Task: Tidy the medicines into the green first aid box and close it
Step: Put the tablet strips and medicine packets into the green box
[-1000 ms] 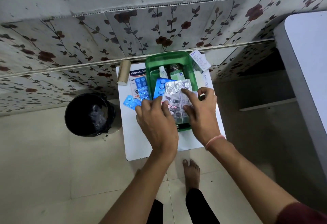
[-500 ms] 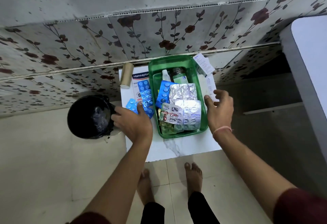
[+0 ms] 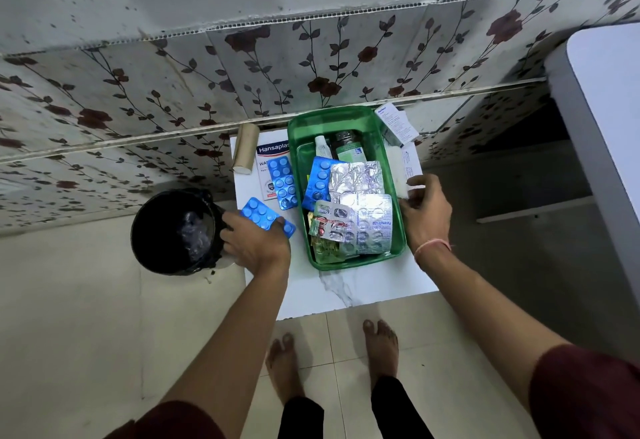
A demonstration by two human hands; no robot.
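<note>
— The green first aid box sits open mid-table, already full of strips.
— Our left hand pinches a blue blister strip beside it; the right hand curls loosely on white paper. Let's lay them flat.

A single wide-angle camera worn on the person's head looks steeply down and forward over both outstretched arms at the small white table against the flowered wall tiles, near enough to show the floor and bare feet directly below.
</note>
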